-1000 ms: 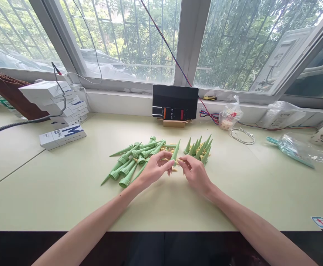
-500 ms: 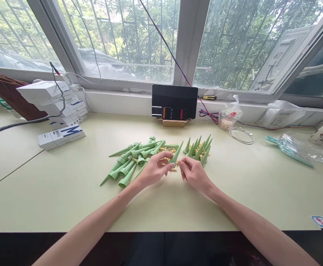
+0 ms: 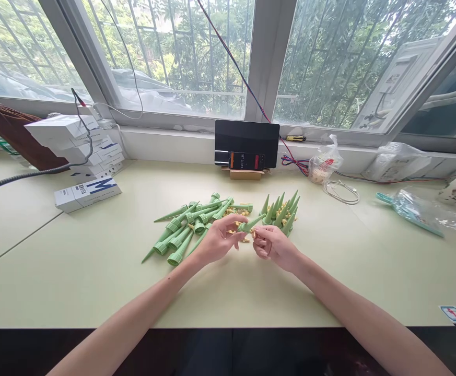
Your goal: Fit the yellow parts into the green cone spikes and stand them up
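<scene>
Grn spikes (image 3: pixel 199 225), ylw bits (image 3: pixel 243 212) (table (image 3: pixel 94 271) pale ylw-grn)

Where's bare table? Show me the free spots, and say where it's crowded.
Bare: the table between the lone white box and left forearm; also between the right hand and teal handle.
Crowded: the middle, with loose green cones and yellow bits by the left hand, upright cones past the right; the back left, with stacked white boxes.

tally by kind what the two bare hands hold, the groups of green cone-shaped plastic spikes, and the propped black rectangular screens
Green cone-shaped plastic spike in the left hand: 1
Small yellow piece in the right hand: 1
Groups on the pale table: 2 (lying pile of spikes, standing cluster of spikes)
Black rectangular screens: 2 (phone, larger panel)
Total: 6
</scene>
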`<state>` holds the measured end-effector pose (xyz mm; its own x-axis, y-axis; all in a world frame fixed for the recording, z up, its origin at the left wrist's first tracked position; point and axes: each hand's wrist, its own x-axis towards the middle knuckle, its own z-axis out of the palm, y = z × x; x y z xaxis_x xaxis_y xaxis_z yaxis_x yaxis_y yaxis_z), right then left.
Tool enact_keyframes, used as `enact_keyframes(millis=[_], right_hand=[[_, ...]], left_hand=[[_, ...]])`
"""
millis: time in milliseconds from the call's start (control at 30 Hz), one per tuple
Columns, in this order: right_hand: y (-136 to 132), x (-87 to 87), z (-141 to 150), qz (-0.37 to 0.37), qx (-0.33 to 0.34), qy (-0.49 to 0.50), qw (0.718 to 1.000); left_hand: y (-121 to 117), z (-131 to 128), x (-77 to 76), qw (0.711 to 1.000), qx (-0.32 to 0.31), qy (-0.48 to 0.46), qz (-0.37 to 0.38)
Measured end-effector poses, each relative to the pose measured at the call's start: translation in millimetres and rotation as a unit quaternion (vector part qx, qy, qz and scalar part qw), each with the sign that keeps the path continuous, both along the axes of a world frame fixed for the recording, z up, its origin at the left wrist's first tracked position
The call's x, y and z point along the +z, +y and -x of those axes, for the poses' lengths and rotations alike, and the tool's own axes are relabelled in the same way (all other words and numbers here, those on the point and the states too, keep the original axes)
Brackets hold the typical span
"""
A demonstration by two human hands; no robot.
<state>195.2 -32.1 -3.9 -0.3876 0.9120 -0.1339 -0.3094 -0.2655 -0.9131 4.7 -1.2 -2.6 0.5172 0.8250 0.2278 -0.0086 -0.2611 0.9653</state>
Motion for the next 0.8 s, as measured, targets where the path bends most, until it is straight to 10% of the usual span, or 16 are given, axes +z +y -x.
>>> enact_keyframes(millis=[333, 800], right_hand=[[-2, -1.8, 4, -0.08, -0.079, -0.116, 0.987], [-7, -4.5, 4, -0.36, -0.172, -0.359, 0.844]], left_hand=[[-1, -2, 1.8, 0.999, 0.024, 0.024, 0.022], [-6, -1, 14.2, 0.993, 0.058, 0.027, 0.097]])
